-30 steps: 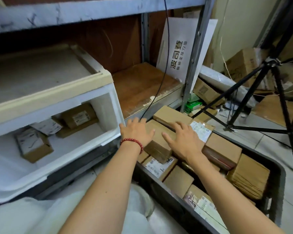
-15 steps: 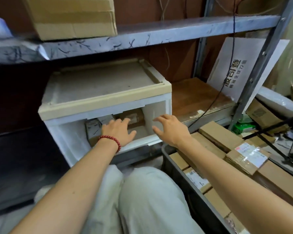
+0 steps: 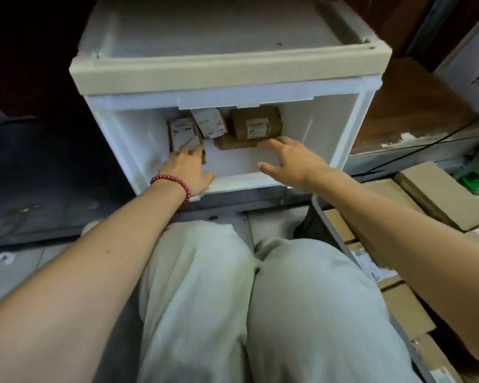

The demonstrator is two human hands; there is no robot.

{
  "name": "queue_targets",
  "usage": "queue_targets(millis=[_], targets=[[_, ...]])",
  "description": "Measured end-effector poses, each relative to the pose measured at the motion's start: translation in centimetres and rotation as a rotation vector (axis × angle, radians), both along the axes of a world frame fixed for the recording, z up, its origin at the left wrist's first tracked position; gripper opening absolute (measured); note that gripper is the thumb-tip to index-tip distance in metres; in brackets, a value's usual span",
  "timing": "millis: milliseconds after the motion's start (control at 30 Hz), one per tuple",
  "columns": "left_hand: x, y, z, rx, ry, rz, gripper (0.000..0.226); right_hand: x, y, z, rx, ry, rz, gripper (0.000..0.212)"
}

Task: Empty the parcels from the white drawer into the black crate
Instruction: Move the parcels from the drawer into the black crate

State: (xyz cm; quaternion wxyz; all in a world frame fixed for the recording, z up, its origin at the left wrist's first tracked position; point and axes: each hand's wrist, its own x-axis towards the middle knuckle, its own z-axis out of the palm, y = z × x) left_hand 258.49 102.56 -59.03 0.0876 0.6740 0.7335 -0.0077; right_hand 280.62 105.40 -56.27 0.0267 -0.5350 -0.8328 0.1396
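Observation:
The white drawer (image 3: 346, 128) stands open in front of my knees. Inside at the back lie several parcels: a brown box with a label (image 3: 256, 123), a flat brown parcel (image 3: 233, 142) under it, a small white-labelled packet (image 3: 208, 123) and a labelled box (image 3: 181, 132) at the left. My left hand (image 3: 190, 171), with a red bead bracelet, reaches into the drawer, its fingertips touching the left box. My right hand (image 3: 292, 158) is spread open inside the drawer, fingertips at the flat brown parcel. The black crate (image 3: 325, 219) at the right holds several cardboard parcels.
A cream lid (image 3: 233, 67) tops the drawer unit. A wooden shelf board (image 3: 415, 111) with a black cable lies to the right. A white sign leans at the far right. A dark shelf surface (image 3: 39, 175) sits to the left. My pale-trousered knees fill the foreground.
Both hands left the crate's parcels, swung left and now reach inside the drawer. My view has turned from the crate to face the drawer.

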Motion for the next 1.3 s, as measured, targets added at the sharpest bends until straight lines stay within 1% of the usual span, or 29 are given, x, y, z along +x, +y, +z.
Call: queue_targets(millis=[133, 167, 233, 333, 467, 567, 633, 700, 733, 767, 800, 867, 900, 967, 1033, 1067, 1133, 1233, 1300], targets=[[-1.8, 2.4, -2.3, -0.022, 0.183, -0.001, 0.07, -2.6, 3.0, -2.7, -0.024, -0.045, 0.074, 0.063], [-2.3, 3.2, -3.1, -0.037, 0.197, 0.008, 0.072, -3.4, 3.8, -3.5, -0.026, -0.058, 0.093, 0.063], [-3.4, 5.2, -4.7, -0.065, 0.159, 0.052, 0.075, -4.7, 5.5, -4.7, -0.032, -0.084, 0.12, 0.062], [-4.4, 8.1, -7.1, -0.098, 0.016, 0.16, 0.082, -6.8, 8.4, -6.4, -0.048, -0.045, 0.164, 0.06], [-5.0, 11.0, -9.2, -0.047, -0.223, 0.337, 0.092, -9.2, 12.0, -9.4, -0.118, 0.067, 0.208, 0.065], [-5.3, 12.4, -10.6, 0.003, -0.304, 0.383, 0.099, -10.9, 13.9, -11.4, -0.127, 0.054, 0.161, 0.069], [-5.3, 13.0, -11.3, 0.059, -0.399, 0.443, 0.097, -11.9, 14.6, -12.6, -0.175, 0.054, 0.144, 0.073], [-5.3, 13.5, -11.7, 0.039, -0.583, 0.54, 0.087, -12.8, 15.3, -13.8, -0.282, 0.144, 0.122, 0.08], [-5.1, 13.8, -11.9, 0.023, -0.685, 0.573, 0.078, -13.3, 15.6, -14.2, -0.331, 0.207, 0.085, 0.081], [-4.9, 13.8, -11.8, 0.047, -0.776, 0.596, 0.076, -13.7, 15.8, -14.5, -0.353, 0.287, 0.052, 0.079], [-4.7, 14.0, -11.8, 0.101, -0.83, 0.607, 0.083, -14.0, 16.2, -14.6, -0.373, 0.358, 0.016, 0.075], [-5.0, 15.0, -12.8, 0.226, -0.88, 0.594, 0.103, -14.4, 16.7, -14.7, -0.386, 0.48, -0.043, 0.068], [-5.2, 15.4, -13.4, 0.236, -0.889, 0.583, 0.103, -14.6, 17.0, -14.9, -0.399, 0.525, -0.064, 0.066], [-4.7, 15.2, -12.6, 0.21, -0.935, 0.589, 0.086, -14.6, 17.2, -14.9, -0.451, 0.584, -0.095, 0.062], [-4.2, 14.4, -11.4, 0.238, -0.982, 0.639, 0.072, -14.5, 16.5, -14.2, -0.508, 0.61, -0.143, 0.056], [-4.0, 14.1, -11.0, 0.259, -0.984, 0.665, 0.071, -14.4, 16.1, -13.7, -0.502, 0.62, -0.156, 0.052], [-3.7, 12.8, -9.8, 0.266, -0.97, 0.647, 0.068, -14.0, 14.8, -12.5, -0.462, 0.637, -0.16, 0.042], [-3.0, 10.9, -8.0, 0.216, -0.962, 0.568, 0.058, -12.6, 12.0, -10.0, -0.452, 0.664, -0.146, 0.042], [-1.9, 9.2, -6.2, 0.206, -0.967, 0.53, 0.055, -11.4, 10.1, -8.1, -0.519, 0.684, -0.14, 0.042]])
